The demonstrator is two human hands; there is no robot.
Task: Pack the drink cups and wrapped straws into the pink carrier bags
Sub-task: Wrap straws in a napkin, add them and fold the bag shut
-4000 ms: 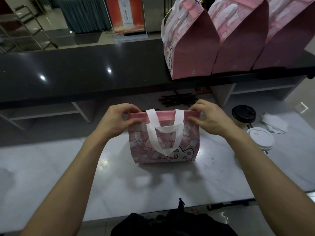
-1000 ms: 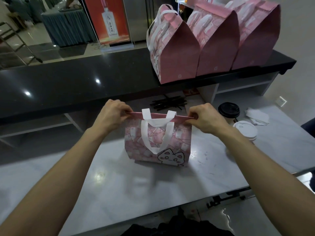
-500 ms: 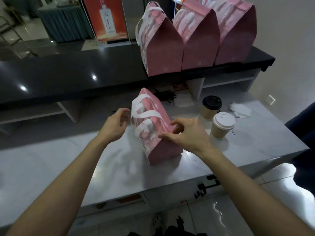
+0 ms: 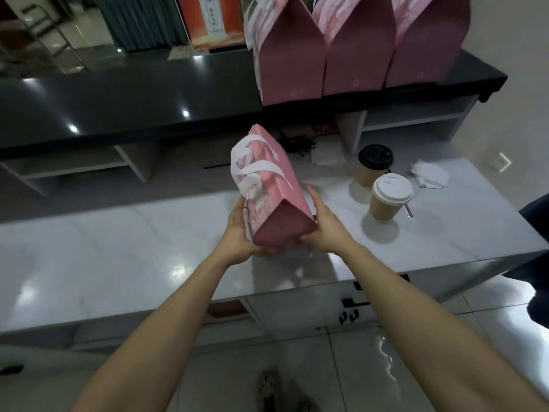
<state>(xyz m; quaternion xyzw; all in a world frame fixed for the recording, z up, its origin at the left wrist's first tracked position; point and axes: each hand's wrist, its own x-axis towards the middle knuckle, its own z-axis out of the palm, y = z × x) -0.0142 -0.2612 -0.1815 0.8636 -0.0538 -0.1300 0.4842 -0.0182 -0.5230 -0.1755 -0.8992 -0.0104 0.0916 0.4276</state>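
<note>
Bag (image 4: 269,200) is clasped at its near end between left hand (image 4: 239,233) and right hand (image 4: 326,224); lift it level to the 12 o'clock shelf (image 4: 118,99).

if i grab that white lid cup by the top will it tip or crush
The white-lidded cup is tall and narrows toward its base, so a sideways push probably tips it. Its paper wall likely dents under a hard squeeze. How full it is cannot be seen.

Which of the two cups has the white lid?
The nearer cup, closest to the right hand. The cup behind it has a black lid.
</note>
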